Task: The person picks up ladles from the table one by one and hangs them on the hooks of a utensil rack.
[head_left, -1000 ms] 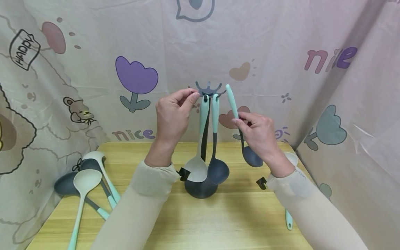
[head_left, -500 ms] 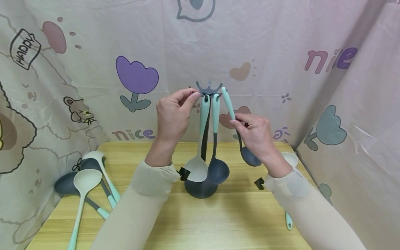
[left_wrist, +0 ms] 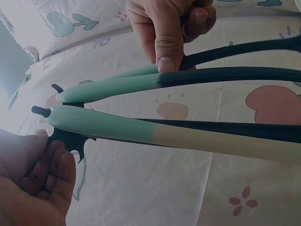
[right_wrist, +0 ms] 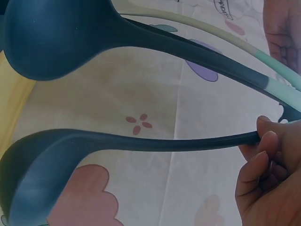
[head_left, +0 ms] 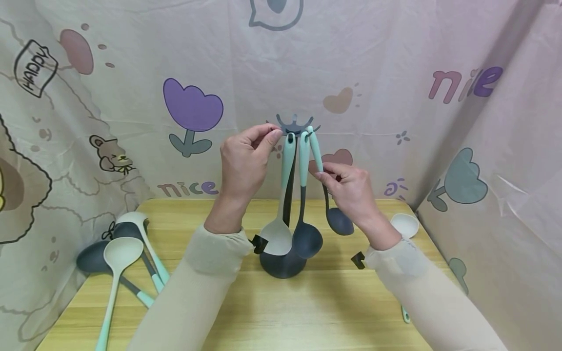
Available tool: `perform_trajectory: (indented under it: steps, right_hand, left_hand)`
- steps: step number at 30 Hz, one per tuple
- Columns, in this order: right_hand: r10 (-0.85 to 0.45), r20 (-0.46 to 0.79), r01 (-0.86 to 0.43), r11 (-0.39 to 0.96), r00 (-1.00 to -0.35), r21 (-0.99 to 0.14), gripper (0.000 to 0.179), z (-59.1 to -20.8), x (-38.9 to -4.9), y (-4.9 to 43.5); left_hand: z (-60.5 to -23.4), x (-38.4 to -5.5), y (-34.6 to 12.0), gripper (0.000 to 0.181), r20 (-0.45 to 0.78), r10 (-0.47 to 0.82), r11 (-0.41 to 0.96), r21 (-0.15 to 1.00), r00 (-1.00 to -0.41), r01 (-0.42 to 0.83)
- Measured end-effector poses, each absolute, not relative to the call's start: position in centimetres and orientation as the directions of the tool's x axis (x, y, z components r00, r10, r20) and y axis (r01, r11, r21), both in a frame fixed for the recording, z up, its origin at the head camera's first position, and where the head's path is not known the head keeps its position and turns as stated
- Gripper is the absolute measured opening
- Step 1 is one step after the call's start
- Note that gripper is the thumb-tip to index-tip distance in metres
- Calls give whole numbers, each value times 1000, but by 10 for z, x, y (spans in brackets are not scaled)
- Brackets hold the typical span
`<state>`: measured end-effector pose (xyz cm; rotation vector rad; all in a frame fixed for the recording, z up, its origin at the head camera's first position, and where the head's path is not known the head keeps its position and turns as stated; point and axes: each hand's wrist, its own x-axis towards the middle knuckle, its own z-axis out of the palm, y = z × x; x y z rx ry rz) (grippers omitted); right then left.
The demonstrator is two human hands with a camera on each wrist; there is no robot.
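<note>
Now the dark-blue, plastic-looking ladle with mint handle (head_left: 315, 148), pinched by the right hand (head_left: 351, 187), had come inward to three o'clock of the grey hook rack (head_left: 294, 126), which the left hand (head_left: 246, 158) pinched at nine; hanging seemed nearly reached.

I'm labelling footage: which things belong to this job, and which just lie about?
In the job: hook stand, held by left hand; ladle in right hand; hanging spoon; hanging ladle.
Apparently lying about: utensils at left; pale utensil at right.
</note>
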<state>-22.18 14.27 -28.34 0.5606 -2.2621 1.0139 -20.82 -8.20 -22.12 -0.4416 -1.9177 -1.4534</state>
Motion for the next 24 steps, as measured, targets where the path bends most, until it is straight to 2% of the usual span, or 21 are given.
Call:
perform_trajectory:
  steps: [14,24]
  right_hand:
    - [-132,593,-557,549,-794,-623,21,-292,-228,131]
    - [-145,599,-563,566,-788,-603,21,-294,-226,130]
  left_hand:
    - [-222,-207,-81,21,694,-129,312,707,-708,635]
    - [-221,-207,-80,21,687,-132,304,714,-715,630]
